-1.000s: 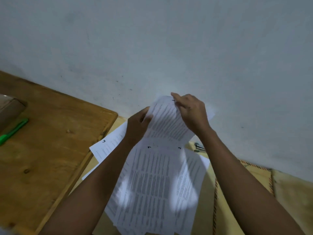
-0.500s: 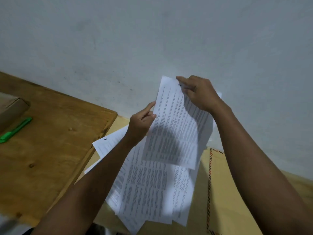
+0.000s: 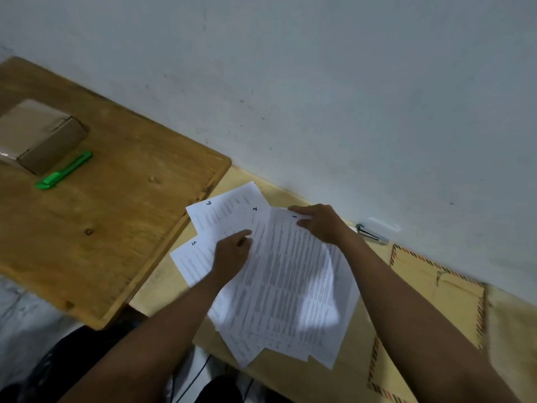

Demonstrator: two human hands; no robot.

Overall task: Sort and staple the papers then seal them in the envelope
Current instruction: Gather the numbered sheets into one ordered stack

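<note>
Several white printed sheets (image 3: 279, 286) lie fanned at the centre of the frame on a pale yellow tabletop (image 3: 357, 344), their hand-numbered corners (6, 2, 5, 1) staggered, probably so each number can be read while sorting. The right hand (image 3: 321, 225) pinches the top edge of the sheet marked 1, on top of the pile. The left hand (image 3: 232, 254) lies on the sheets beside it, fingers loosely bent; whether it grips one I cannot tell. A brown envelope with striped border (image 3: 436, 301) waits at right, and a small stapler (image 3: 370, 232) sits by the wall.
</note>
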